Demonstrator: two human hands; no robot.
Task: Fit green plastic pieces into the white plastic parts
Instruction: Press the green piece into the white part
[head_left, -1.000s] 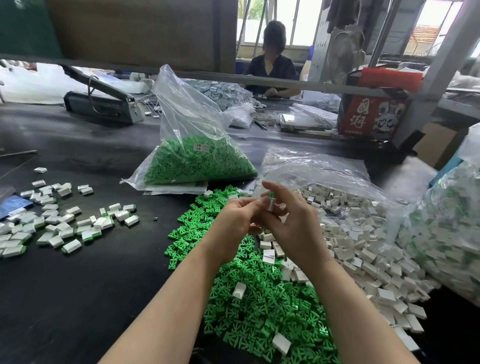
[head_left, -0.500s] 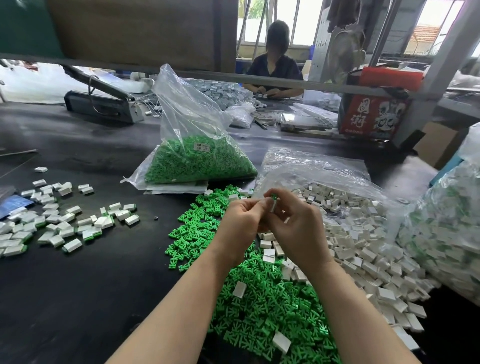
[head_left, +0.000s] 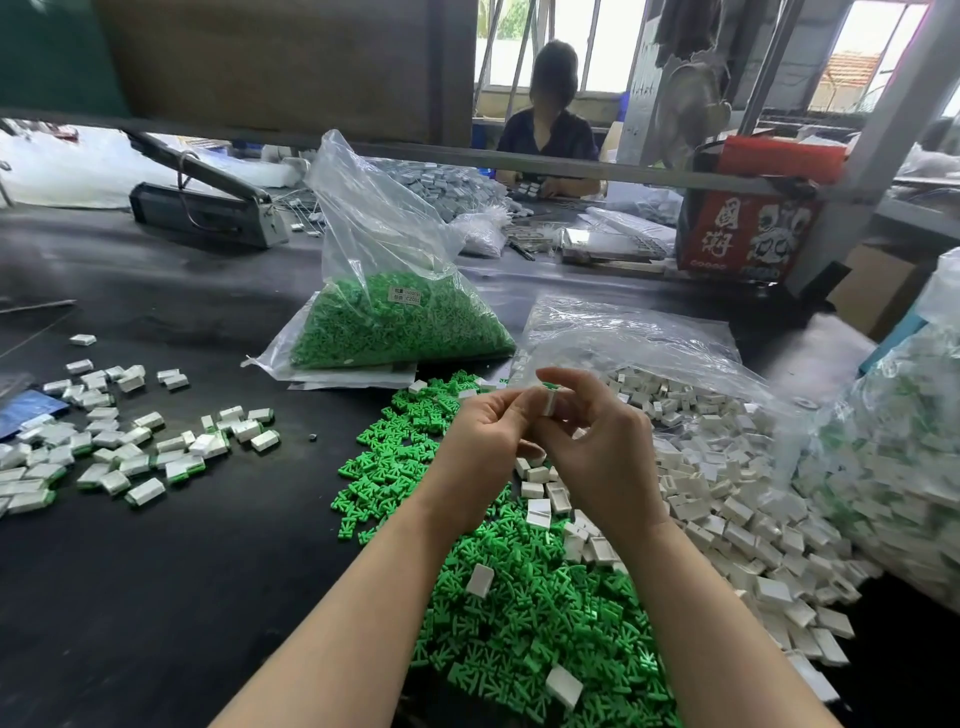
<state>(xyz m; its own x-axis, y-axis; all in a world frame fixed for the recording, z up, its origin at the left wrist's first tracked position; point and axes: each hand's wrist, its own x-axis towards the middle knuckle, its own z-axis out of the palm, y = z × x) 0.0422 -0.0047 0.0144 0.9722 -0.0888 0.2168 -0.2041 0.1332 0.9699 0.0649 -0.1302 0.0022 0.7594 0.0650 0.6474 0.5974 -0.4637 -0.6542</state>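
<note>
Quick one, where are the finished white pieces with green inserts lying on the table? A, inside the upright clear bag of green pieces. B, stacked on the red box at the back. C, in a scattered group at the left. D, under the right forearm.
C: the assembled white-and-green pieces lie scattered on the black table at the left, apart from the loose green pieces.

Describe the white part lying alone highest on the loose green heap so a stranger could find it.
Start at the loose green heap on the black table, between the person's forearms. A single white part lies on it, tilted, below the wrists, ringed by green pieces rather than other white ones.
</note>
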